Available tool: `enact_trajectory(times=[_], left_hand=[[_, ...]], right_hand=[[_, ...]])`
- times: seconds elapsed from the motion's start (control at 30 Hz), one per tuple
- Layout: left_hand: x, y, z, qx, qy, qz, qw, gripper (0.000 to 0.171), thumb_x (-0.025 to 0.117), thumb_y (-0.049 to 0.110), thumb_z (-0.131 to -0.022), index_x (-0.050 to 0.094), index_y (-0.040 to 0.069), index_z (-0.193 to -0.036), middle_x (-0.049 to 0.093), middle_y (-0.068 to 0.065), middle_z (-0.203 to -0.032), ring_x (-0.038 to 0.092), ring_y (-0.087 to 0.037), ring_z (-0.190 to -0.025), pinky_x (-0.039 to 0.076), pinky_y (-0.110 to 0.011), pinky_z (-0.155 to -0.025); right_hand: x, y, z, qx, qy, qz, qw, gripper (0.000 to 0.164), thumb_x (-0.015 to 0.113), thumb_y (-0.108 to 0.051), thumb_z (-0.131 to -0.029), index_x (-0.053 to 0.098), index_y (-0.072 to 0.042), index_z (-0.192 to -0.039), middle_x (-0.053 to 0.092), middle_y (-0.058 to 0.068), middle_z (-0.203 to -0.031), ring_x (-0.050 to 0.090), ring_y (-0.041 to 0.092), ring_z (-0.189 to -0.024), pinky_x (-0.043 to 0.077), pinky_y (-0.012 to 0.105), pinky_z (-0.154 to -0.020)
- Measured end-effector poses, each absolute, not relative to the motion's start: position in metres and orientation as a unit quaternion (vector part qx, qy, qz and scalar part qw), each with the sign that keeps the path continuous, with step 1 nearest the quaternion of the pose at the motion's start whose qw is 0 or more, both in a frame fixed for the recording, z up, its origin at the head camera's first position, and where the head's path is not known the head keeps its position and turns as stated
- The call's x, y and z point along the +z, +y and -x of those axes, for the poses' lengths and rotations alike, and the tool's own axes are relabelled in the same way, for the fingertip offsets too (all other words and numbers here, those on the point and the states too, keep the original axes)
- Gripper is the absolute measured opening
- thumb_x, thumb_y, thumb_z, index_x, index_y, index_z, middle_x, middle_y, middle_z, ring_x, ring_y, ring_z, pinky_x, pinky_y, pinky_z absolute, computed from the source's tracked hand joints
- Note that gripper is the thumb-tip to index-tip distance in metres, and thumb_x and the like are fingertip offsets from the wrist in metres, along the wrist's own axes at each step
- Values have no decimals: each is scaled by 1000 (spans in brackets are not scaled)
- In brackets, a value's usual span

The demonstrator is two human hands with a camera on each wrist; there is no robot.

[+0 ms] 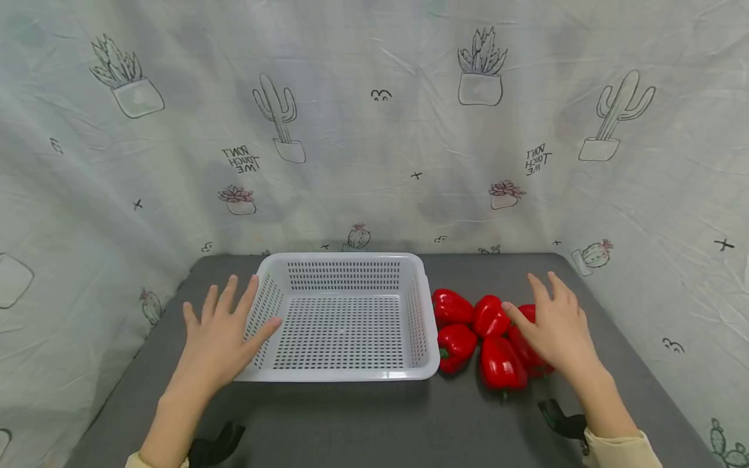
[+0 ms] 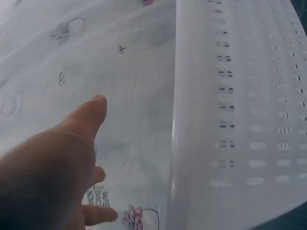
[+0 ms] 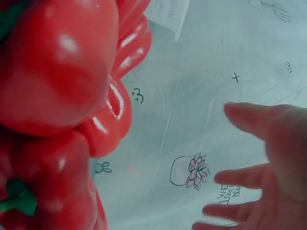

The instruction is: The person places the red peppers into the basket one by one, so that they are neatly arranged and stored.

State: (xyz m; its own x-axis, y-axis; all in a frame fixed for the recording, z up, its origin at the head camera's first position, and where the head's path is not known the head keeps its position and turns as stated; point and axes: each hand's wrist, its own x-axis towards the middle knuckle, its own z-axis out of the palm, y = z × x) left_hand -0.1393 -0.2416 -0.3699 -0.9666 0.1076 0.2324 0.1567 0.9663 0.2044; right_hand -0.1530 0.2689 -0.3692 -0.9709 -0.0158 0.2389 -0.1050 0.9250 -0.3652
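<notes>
A white plastic basket (image 1: 344, 375) with slotted walls and floor stands on the grey table, with nothing inside it. Over its left edge, my left hand (image 1: 216, 344) spreads its fingers and holds nothing; the left wrist view shows the hand beside the basket wall (image 2: 196, 120). Several red bell peppers (image 1: 503, 364) lie grouped at the basket's right side, some with green stems showing. Above the rightmost peppers hovers my right hand (image 1: 558, 328), fingers apart and holding nothing, partly hiding them. In the right wrist view a large red pepper (image 3: 62, 67) fills the left side.
The dark grey table (image 1: 351, 429) reaches toward me in front of the basket. A pale curtain (image 1: 374, 130) printed with cacti and potted plants hangs behind it and along both sides. Black straps (image 1: 219, 445) sit at both wrists.
</notes>
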Motion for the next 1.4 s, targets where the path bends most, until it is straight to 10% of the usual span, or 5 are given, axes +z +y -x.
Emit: enact_trajectory(times=[0.3, 0.43, 0.57, 0.87, 1.4], left_hand=[[-399, -269, 116, -332, -924, 76, 176, 70, 54, 32, -103, 17, 11, -159, 17, -18, -160, 16, -47, -141, 13, -70, -104], [-414, -271, 113, -385, -903, 56, 183, 66, 52, 28, -104, 18, 14, -159, 19, -18, -159, 19, -43, -142, 18, -68, -104], [-426, -267, 112, -435, -882, 37, 174, 63, 51, 25, -105, 19, 22, -159, 24, -11, -159, 27, -37, -141, 31, -29, -107], [-442, -256, 114, -508, -846, 34, 161, 58, 43, 22, -107, 17, 17, -159, 23, -8, -160, 25, -28, -141, 22, -8, -98], [-453, -257, 114, -536, -823, 57, 178, 51, 36, 15, -108, 20, 10, -157, 27, -9, -158, 20, -17, -144, 17, -9, -103]], right_hand=[[-373, 281, 137, 276, -929, -130, 209, 54, 78, -11, -83, 56, 2, -131, 48, 22, -134, 44, 43, -119, 43, 66, -83], [-380, 284, 139, 272, -919, -184, 217, 54, 82, -9, -79, 61, -6, -129, 55, 11, -131, 50, 32, -117, 48, 36, -91], [-392, 278, 147, 282, -911, -231, 191, 56, 85, -14, -77, 64, -10, -128, 59, 3, -128, 54, 24, -115, 45, 20, -88], [-399, 262, 166, 362, -894, -249, 82, 59, 86, -28, -78, 64, -20, -132, 63, -2, -127, 57, 27, -116, 51, 52, -84], [-434, 240, 169, 419, -874, -244, 14, 63, 90, -30, -71, 67, -17, -129, 66, -7, -121, 55, 25, -112, 55, 42, -77]])
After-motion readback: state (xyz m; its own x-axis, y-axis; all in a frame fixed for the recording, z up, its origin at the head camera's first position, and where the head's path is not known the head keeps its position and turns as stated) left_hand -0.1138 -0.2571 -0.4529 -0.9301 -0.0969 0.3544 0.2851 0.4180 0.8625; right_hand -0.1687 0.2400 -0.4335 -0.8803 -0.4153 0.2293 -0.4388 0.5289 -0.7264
